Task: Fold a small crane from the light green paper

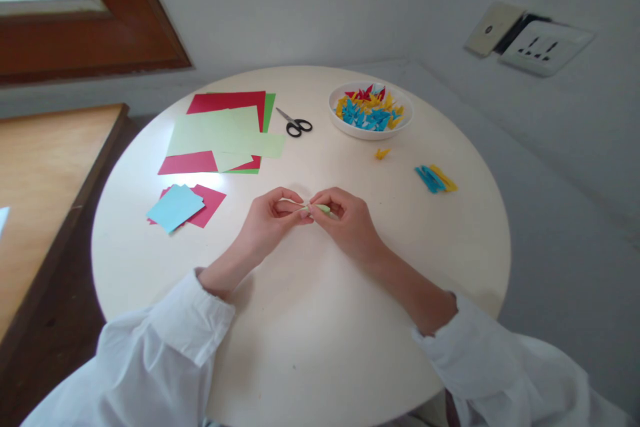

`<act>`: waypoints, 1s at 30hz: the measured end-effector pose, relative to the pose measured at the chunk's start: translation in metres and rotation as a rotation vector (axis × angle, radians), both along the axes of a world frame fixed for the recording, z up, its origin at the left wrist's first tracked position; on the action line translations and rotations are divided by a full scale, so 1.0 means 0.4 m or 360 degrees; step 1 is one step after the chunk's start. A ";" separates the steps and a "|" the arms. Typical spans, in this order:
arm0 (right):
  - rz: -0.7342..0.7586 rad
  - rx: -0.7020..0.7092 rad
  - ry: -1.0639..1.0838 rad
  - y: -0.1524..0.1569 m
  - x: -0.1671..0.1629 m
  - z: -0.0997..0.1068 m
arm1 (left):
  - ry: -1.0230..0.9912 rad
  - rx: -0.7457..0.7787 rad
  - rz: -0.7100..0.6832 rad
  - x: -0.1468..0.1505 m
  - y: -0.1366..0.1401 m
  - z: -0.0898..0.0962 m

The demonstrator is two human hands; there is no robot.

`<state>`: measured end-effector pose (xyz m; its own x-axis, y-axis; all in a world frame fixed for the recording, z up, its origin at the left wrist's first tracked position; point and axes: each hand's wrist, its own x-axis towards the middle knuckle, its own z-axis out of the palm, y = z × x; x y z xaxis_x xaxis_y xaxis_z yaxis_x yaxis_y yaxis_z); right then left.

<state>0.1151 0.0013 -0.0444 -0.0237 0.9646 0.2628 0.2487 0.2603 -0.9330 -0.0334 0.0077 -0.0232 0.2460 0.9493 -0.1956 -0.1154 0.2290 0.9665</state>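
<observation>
The left hand (270, 219) and right hand (349, 221) both pinch a small, pale green folded paper piece (323, 208) in curled fingers, near the middle of a smooth, round white table (310, 327). From there, a shallow white bowl (361, 134) of pointy red, yellow and blue paper birds (367, 117) sits at one o'clock, black-handled metal scissors (292, 121) at twelve, and flat light blue and pink paper squares (176, 208) at nine.

Held paper (324, 209) seemingly matt, smooth glossy tabletop (310, 320)

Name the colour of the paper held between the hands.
The held paper is light green; head view.
</observation>
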 end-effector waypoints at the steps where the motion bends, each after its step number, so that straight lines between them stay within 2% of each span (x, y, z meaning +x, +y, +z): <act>1: 0.0002 -0.0001 -0.0003 0.000 0.000 0.001 | 0.0003 -0.0005 0.0009 0.001 0.000 0.000; 15: -0.0006 0.0019 -0.0044 0.004 0.006 -0.002 | 0.0017 -0.0063 -0.0008 0.001 0.000 0.009; 30: -0.0010 0.0029 -0.0028 0.008 0.014 -0.005 | -0.0121 -0.0104 -0.0060 -0.008 -0.004 0.012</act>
<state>0.1208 0.0045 -0.0462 -0.0226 0.9598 0.2797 0.2665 0.2754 -0.9236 -0.0367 0.0061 -0.0185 0.2980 0.9248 -0.2364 -0.1780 0.2971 0.9381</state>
